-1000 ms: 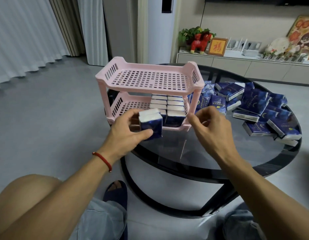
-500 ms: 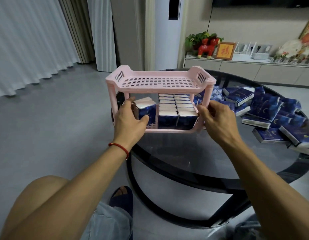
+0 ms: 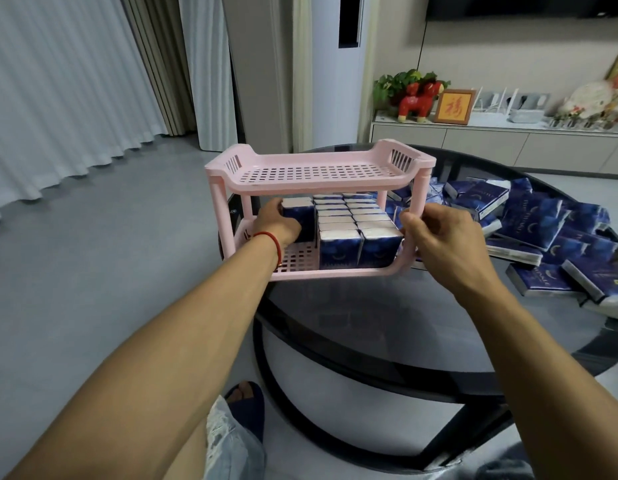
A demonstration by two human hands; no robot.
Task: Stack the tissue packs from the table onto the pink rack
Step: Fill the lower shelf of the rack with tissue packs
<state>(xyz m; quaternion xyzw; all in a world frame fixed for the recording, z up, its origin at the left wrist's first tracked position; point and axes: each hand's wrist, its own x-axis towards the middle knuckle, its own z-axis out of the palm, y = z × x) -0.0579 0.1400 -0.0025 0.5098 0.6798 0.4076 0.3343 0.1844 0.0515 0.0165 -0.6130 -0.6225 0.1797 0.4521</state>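
Tissue pack (image 3: 298, 216): gripped by left hand (image 3: 278, 223) inside lower tier of pink rack (image 3: 318, 174), beside two filled rows (image 3: 352, 223). Right hand (image 3: 435, 240): fingers closed on rack's post. Risk: neighbouring rows toppled if pack is pushed askew; rack slid on glass surface (image 3: 369, 317).

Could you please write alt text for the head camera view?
A left hand slides a tissue pack onto the lower shelf of a pink rack beside two rows of packs, while the right hand steadies the rack's end; loose packs cover the glass table.
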